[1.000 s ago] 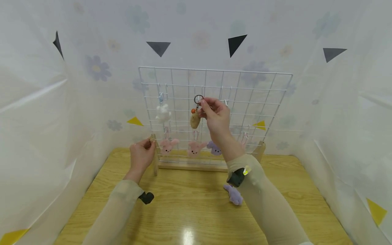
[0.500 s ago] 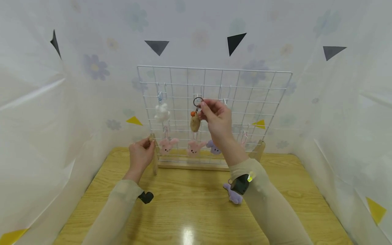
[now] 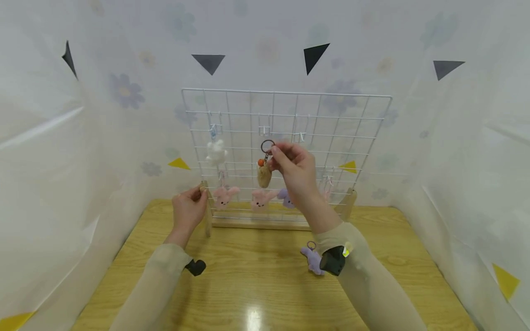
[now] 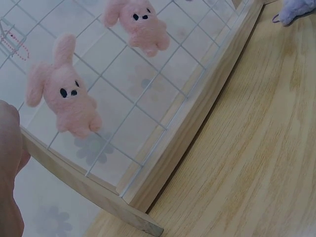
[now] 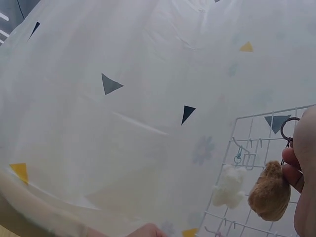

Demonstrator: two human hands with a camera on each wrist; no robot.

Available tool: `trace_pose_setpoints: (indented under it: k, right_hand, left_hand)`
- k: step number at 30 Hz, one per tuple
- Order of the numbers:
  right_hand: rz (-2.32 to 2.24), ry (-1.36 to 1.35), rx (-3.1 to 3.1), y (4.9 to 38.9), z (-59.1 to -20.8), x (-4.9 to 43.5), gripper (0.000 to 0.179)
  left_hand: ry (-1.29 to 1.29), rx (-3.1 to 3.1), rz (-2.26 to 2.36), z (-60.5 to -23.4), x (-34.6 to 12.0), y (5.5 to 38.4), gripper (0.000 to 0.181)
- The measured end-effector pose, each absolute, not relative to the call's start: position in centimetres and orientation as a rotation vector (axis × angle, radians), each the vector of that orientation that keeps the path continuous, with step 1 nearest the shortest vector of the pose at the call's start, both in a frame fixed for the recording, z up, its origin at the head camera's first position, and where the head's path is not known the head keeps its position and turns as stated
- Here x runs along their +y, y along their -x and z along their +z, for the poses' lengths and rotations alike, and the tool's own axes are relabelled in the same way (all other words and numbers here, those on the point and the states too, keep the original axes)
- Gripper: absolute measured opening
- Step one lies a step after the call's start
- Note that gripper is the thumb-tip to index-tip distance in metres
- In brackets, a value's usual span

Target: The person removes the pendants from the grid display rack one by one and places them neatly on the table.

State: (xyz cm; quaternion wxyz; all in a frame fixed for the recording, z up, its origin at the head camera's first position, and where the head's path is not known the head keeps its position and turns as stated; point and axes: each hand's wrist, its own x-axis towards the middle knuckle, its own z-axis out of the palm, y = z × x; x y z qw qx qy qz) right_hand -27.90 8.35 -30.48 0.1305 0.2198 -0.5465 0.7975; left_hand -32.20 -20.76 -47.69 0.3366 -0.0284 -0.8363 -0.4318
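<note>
From the head view, I see the right hand [image 3: 296,170] pinching a brown plush keychain [image 3: 264,177] near its dark metal ring [image 3: 267,146], thumb against fingertips, with a glossy orange bead [image 3: 261,162] beside the small chain. The keychain hangs in front of the middle of a white wire grid [image 3: 331,95], below a bent white hook [image 3: 264,130]. The left hand [image 3: 188,210] has thumb and fingers closed on the top of a wooden upright [image 3: 208,216] at the grid's left edge. Towards the grid's upper left corner hangs a fluffy white plush charm [image 3: 216,152]; along its lower edge are a left pink rabbit [image 3: 223,197], a middle pink rabbit [image 3: 260,199] and a purple plush [image 3: 285,197], partly behind the right arm. A lilac plush keychain [image 3: 312,259] lies on the wood-grain table [image 3: 248,271], in front of the smooth base rail [image 3: 256,222], right of its middle.

In the left wrist view the pink rabbits show soft pile, long rounded ears and black eyes; the hand sits at the upright, its fingertips out of sight.

In the right wrist view the brown plush is pear-shaped and fuzzy, fingertips meeting its chain just beside it. Behind, slick white sheeting [image 5: 148,163] carries pointed black, grey and yellow triangles.
</note>
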Motion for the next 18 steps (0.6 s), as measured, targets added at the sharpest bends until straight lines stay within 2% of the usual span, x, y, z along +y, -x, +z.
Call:
trace_pose_setpoints:
  k: [8, 18]
  right_hand:
    - [2.313, -0.666, -1.587, 26.8, -30.8, 8.9, 0.017]
    - [2.282, -0.660, -1.695, 25.3, -32.1, 10.1, 0.010]
  left_hand:
    - [0.078, -2.178, -1.116, -47.7, -20.8, 32.3, 0.023]
    - [0.109, -2.157, -1.083, -47.9, -20.9, 32.5, 0.020]
